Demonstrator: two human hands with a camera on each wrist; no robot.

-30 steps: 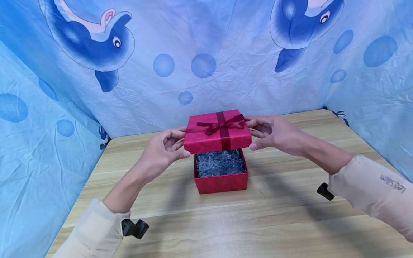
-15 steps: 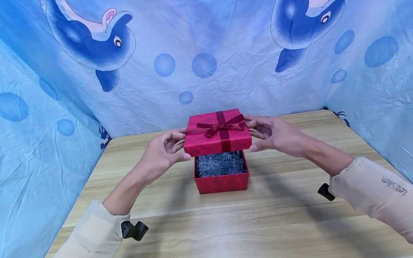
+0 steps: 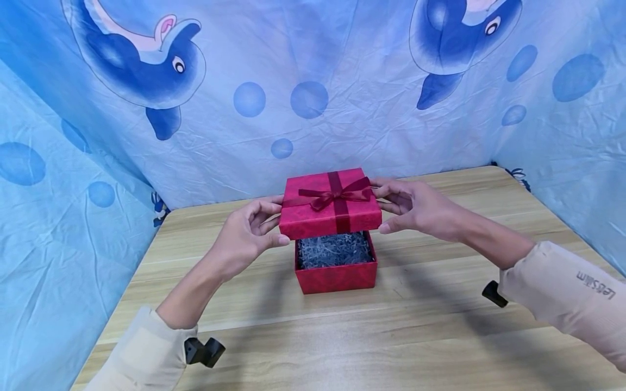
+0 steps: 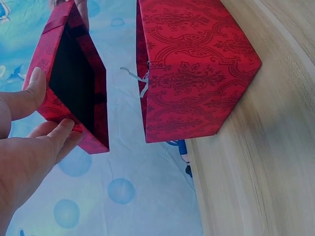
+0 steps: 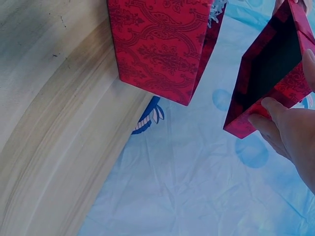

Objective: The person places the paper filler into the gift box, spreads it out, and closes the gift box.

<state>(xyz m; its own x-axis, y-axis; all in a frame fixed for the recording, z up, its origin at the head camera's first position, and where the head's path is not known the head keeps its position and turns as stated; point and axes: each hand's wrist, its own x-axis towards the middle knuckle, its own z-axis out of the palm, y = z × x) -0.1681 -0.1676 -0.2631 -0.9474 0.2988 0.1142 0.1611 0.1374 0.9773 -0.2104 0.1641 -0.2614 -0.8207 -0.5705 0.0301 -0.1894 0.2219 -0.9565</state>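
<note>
Between my two hands a red gift box lid with a dark red ribbon bow hangs over the open box. My left hand pinches its left side, thumb at the front and fingers farther back. At the opposite side my right hand grips it the same way. Below stands the red patterned box base, filled with grey-blue shredded paper. Both wrist views show a gap between the lid and the base; the lid's dark inside faces the base.
The box stands on a light wooden table. Behind and at both sides hangs a blue cloth printed with dolphins and bubbles. Black wrist devices sit on both sleeves.
The lid has come down slightly towards the base, with both hands moving along with it. The base stays in place.
</note>
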